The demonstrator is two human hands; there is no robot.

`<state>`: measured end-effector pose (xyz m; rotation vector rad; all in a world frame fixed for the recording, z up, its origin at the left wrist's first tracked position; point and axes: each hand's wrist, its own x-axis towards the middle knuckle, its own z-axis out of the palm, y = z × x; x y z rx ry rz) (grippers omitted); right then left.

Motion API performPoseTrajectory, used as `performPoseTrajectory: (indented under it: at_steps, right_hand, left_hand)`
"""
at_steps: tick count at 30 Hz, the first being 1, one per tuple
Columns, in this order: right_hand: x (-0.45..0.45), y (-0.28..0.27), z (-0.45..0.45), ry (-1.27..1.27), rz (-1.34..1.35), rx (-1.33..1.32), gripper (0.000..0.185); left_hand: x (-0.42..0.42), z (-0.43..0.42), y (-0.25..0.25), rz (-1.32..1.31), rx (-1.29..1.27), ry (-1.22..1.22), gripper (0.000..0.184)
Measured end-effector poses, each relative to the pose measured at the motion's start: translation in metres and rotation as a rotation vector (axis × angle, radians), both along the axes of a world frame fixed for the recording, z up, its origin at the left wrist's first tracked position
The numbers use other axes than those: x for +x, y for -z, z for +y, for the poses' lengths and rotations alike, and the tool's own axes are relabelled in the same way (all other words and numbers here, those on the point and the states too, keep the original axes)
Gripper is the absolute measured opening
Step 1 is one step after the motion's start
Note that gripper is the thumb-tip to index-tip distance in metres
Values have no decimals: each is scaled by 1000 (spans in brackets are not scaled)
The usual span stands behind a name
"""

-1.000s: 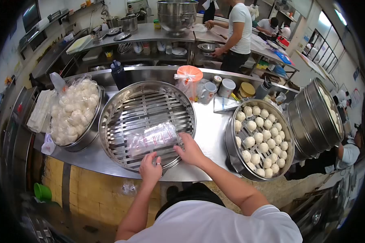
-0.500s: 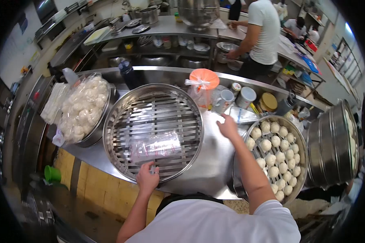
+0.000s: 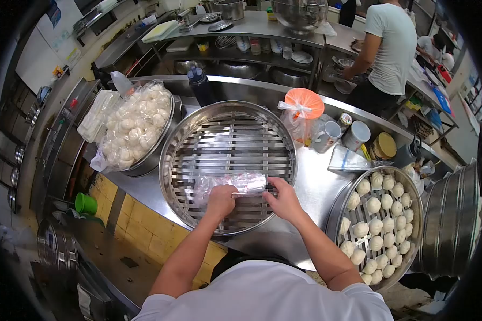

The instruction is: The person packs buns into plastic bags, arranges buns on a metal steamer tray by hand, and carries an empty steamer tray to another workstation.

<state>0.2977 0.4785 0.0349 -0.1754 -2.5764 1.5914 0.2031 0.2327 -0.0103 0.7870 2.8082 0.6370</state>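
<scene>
A clear plastic bag roll (image 3: 249, 182) with reddish print lies over the slats of a round metal steamer tray (image 3: 227, 128). My left hand (image 3: 222, 201) is closed on the lower middle edge of the roll, its fingers folded over the plastic. At the roll's right end my right hand (image 3: 281, 198) has its thumb and fingers around the tip, gripping it. Loose, crinkled plastic spreads left of my left hand.
To the right, a steamer tray of white buns (image 3: 375, 226) stands beside stacked steamers (image 3: 450, 219). Bagged buns (image 3: 139, 125) sit at left. Behind are a dark bottle (image 3: 200, 85), an orange-topped bag (image 3: 304, 104) and mugs (image 3: 326, 136). A person (image 3: 383, 48) stands at the back counter.
My right hand has come back from the counter near the mugs to the roll's right end. My left hand has moved onto the roll and closed on it. The view has shifted.
</scene>
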Motion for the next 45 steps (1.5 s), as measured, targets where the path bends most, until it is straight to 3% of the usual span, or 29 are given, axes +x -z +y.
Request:
performPoseTrajectory:
  at_steps: [3,5,7,9,12,13,14,17,19,21,23,27,29,31,34,37,38,41,43,45]
  right_hand:
    - [4,-11,-12,73,242,297,62]
    - [6,-28,-21,-9,292,327,63]
    - [9,-47,-32,-104,166,173,59]
    - [17,-65,-47,-200,-140,-178,51]
    - [24,-70,-57,-43,-200,-129,35]
    - [28,-79,-54,5,-191,-97,32]
    - [35,-92,-48,136,-313,-240,23]
    - [49,-84,4,454,-247,-425,26]
    - [50,-86,40,726,-96,-376,40]
    - [53,-68,96,776,137,-546,33]
    - [56,-81,145,894,131,-503,31]
    - [51,-91,250,930,396,-591,24]
    - [39,-110,306,825,501,-668,24]
    - [28,-90,372,900,362,-472,35]
    - [3,-44,441,1303,149,355,52]
    - [-11,-19,434,1121,158,862,68]
    - [-16,-7,434,862,161,803,56]
    - [-38,16,406,465,-283,798,41]
    - [-40,27,398,485,-184,848,34]
    - [-45,35,406,437,-162,884,39]
  left_hand:
    - [10,-5,-34,-175,276,11,24]
    - [15,-10,-47,-321,432,71,26]
    - [21,-7,-65,-473,536,134,26]
    - [26,0,-79,-501,657,112,23]
    - [31,8,-59,-458,805,86,34]
    - [34,12,-63,-378,801,56,38]
    - [35,12,-68,-301,799,27,42]
    - [36,10,-76,-265,779,-13,47]
    - [40,8,-63,-261,773,-2,46]
    - [48,11,-59,-267,709,52,46]
    - [60,17,-55,-267,647,98,46]
    - [83,31,-45,-296,565,163,48]
    - [93,46,-49,-270,484,204,50]
    - [96,51,-40,-204,466,256,51]
    - [99,57,-42,-179,404,264,52]
    - [99,61,-48,-183,349,228,53]
    - [100,62,-48,-180,331,219,53]
    - [103,61,-50,-189,291,182,52]
    - [103,60,-51,-182,288,151,52]
    - [103,58,-48,-163,305,139,51]
